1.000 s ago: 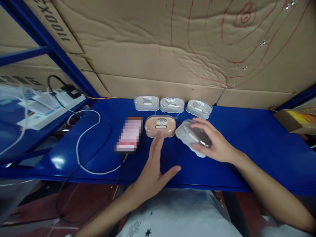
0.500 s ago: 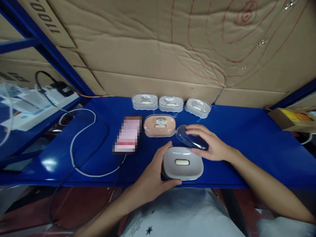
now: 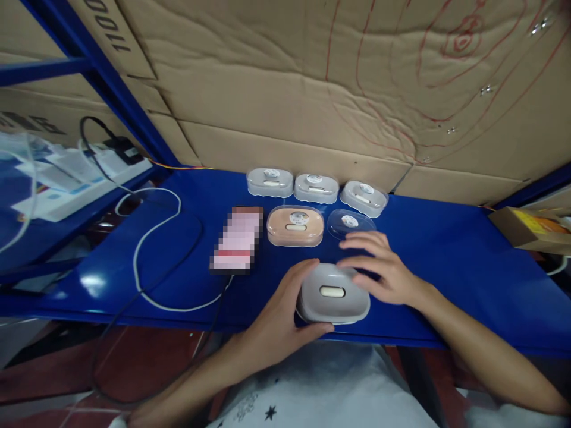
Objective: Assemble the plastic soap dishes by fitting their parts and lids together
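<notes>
At the table's front edge sits a grey oval soap box (image 3: 334, 306) without its cover, a cream oblong piece in the middle of its top. My left hand (image 3: 279, 318) grips it from the left, thumb at the near side and fingers at the far side. Over the box's far right corner, my right hand (image 3: 381, 267) is open with its fingers apart; whether the fingertips touch the box I cannot tell. Just beyond those fingers a clear lid (image 3: 343, 224) with a round sticker lies on the table. A peach soap box (image 3: 294, 229) under a clear lid stands left of it.
Three grey lidded boxes (image 3: 316, 188) stand in a row along the cardboard wall (image 3: 267, 89). A phone (image 3: 238, 241) with a blurred screen and a white cable (image 3: 138, 261) lie to the left. Farther left is a power strip (image 3: 66, 196); a small carton (image 3: 526, 229) stands at the right.
My right hand has let go of the clear lid, which now lies on the table beside the peach box. The hand has come back over the grey soap box; my left hand keeps its grip.
</notes>
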The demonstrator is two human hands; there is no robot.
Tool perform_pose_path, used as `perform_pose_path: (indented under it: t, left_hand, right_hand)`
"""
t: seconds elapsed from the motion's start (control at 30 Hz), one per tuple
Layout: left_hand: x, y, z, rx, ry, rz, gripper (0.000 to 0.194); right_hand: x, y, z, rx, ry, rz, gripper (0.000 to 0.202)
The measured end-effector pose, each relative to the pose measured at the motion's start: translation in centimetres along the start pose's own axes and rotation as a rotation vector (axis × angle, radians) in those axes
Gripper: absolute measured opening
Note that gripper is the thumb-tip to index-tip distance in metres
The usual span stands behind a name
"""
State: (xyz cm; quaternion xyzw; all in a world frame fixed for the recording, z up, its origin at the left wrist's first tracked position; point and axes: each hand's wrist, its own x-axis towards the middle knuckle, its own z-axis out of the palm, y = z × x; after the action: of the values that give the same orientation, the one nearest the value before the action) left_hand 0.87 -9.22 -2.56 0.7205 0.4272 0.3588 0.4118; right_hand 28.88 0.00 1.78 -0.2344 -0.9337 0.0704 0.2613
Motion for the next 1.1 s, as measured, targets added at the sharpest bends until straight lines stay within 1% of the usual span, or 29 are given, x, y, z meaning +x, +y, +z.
perform_pose_path:
  t: [0.1, 0.17, 0.2, 0.3, 0.37, 0.43, 0.5, 0.57, 0.63, 0.7, 0.73, 0.8, 0.87, 0.9, 0.97, 1.03, 1.1]
  left_hand:
    - [-0.1, 0.0, 0.1, -0.013, 0.048, 0.012, 0.097]
    - [-0.2, 0.0, 0.1, -0.016, 0.048, 0.024, 0.096]
    - [-0.1, 0.1, 0.0, -0.013, 0.046, 0.029, 0.095]
    - [-0.1, 0.2, -0.1, 0.008, 0.044, 0.049, 0.094]
    - [0.0, 0.2, -0.1, 0.011, 0.038, 0.059, 0.096]
    - [0.0, 0.1, 0.0, 0.012, 0.047, 0.077, 0.104]
    - [0.0, 0.0, 0.1, 0.046, 0.080, 0.096, 0.110]
    - [-0.1, -0.1, 0.2, 0.121, 0.096, 0.093, 0.105]
    - [-0.2, 0.0, 0.2, 0.216, 0.061, 0.082, 0.086]
    - [-0.2, 0.2, 0.0, 0.297, -0.024, 0.117, 0.064]
    - [-0.2, 0.4, -0.1, 0.325, -0.075, 0.151, 0.057]
    - [-0.1, 0.6, -0.3, 0.358, -0.172, 0.228, 0.053]
    - [-0.1, 0.8, -0.4, 0.391, -0.245, 0.288, 0.058]
    - [-0.1, 0.9, -0.4, 0.416, -0.259, 0.306, 0.059]
    - [-0.1, 0.9, -0.2, 0.474, -0.230, 0.327, 0.056]
    - [-0.1, 0.8, 0.1, 0.519, -0.137, 0.322, 0.052]
    - [-0.1, 0.6, 0.5, 0.536, -0.028, 0.296, 0.050]
  right_hand:
    - [0.3, -2.4, 0.1, 0.036, -0.147, -0.093, 0.042]
    - [0.4, -3.2, 0.5, 0.048, -0.209, -0.110, 0.046]
    - [0.5, -3.3, 0.8, 0.063, -0.219, -0.113, 0.048]
    - [0.5, -3.4, 1.3, 0.114, -0.230, -0.088, 0.057]
    - [0.6, -3.3, 1.2, 0.164, -0.227, -0.067, 0.055]
    - [0.6, -3.0, 0.7, 0.226, -0.201, -0.062, 0.048]
    - [0.5, -2.2, -0.2, 0.240, -0.168, -0.021, 0.045]
    - [0.2, -0.9, -1.0, 0.169, -0.159, 0.079, 0.050]
    - [-0.2, 0.4, -1.3, 0.053, -0.172, 0.176, 0.058]
    - [-0.6, 1.6, -1.1, -0.037, -0.205, 0.209, 0.063]
    - [-0.7, 2.0, -0.9, -0.061, -0.221, 0.205, 0.065]
    - [-0.8, 2.5, -0.4, -0.081, -0.239, 0.192, 0.069]
    - [-0.7, 2.6, -0.2, -0.101, -0.228, 0.195, 0.073]
    - [-0.7, 2.6, -0.3, -0.113, -0.215, 0.202, 0.075]
    - [-0.5, 2.2, -0.5, -0.123, -0.191, 0.208, 0.073]
    - [-0.3, 1.5, -0.6, -0.103, -0.171, 0.179, 0.066]
    - [-0.1, 0.4, -0.5, -0.057, -0.163, 0.112, 0.060]
